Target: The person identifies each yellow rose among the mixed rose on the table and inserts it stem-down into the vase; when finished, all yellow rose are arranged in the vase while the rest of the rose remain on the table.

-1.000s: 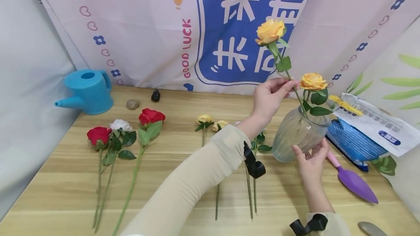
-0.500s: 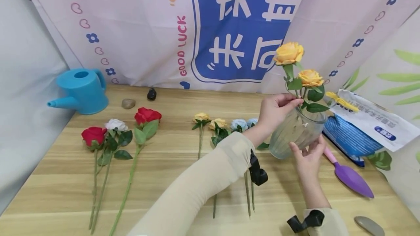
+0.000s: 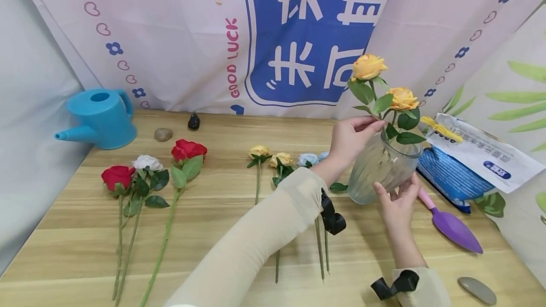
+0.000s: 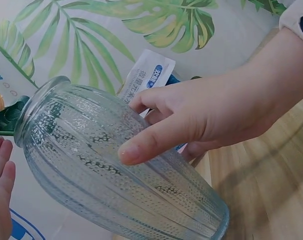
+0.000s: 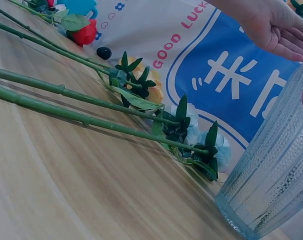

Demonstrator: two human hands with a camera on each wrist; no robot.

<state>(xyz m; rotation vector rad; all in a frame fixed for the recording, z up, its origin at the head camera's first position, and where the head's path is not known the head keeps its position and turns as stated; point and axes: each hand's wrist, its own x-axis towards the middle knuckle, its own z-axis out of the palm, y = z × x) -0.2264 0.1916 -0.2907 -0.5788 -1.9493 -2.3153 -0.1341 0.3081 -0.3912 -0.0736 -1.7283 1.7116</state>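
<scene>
In the head view, my left hand (image 3: 350, 142) pinches the stem of a yellow rose (image 3: 369, 67) just above the rim of a ribbed glass vase (image 3: 362, 179). A second yellow rose (image 3: 402, 98) stands in the vase, slightly lower and to the right. My right hand (image 3: 397, 203) holds the vase's near side, thumb on the left and fingers round the right. The vase leans to the right. In the left wrist view, the right hand (image 4: 196, 110) grips the glass body. The left hand (image 5: 271, 30) is by the rim in the right wrist view.
Pale yellow roses (image 3: 258, 151) and light blue roses (image 3: 308, 159) lie mid-table. Red roses (image 3: 188, 149) and a white rose (image 3: 146, 162) lie left, before a blue watering can (image 3: 100, 120). Right are a blue-white bag (image 3: 460, 174), purple trowel (image 3: 456, 231) and grey stone (image 3: 477, 290).
The left hand has lowered the upper yellow rose into the vase, down beside the other rose. Its bloom then shifted slightly left and its leaves turned. The right hand keeps holding the vase.
</scene>
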